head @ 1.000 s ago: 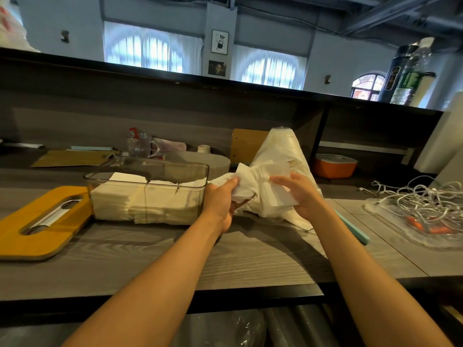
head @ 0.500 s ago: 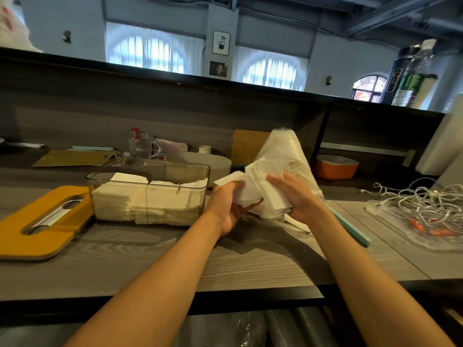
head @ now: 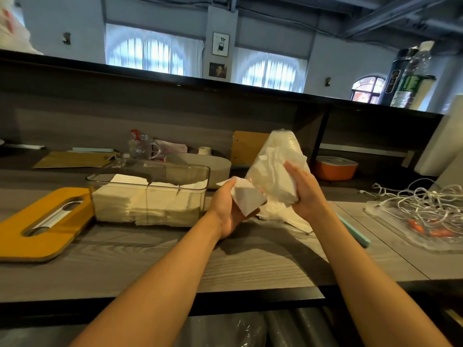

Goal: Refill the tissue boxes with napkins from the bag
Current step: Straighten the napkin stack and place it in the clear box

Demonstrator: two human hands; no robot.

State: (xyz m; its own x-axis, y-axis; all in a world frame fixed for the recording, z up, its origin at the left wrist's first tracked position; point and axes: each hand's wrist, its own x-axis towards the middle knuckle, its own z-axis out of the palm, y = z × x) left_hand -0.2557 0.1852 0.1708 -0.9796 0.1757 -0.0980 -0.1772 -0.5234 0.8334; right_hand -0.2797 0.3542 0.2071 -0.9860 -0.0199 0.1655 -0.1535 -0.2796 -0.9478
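The left hand (head: 229,207) pinches a small folded wad of napkins (head: 246,199) between thumb and curled fingers, at the centre of the frame. The right hand (head: 302,190) lies against the plastic bag (head: 278,159) just to its right, fingers mostly straight and pressed on the bag's side; whether they curl round the napkins inside I cannot tell. The bag stands tilted, its long axis running up and slightly left.

The clear tissue box (head: 150,194) sits on the surface (head: 150,259) at the left of centre, just left of the left hand, long axis running left to right across the frame, its top open and already partly filled with stacked napkins. So the wad has to travel left and slightly down, and the left hand is plainly the nearer one; the right hand is the farther, with the left hand between it and the box.

Count: 1 tissue box, 1 bag, 1 wad in hand, 1 orange lid (head: 37,226) lying flat at the left edge, touching or just beside the box
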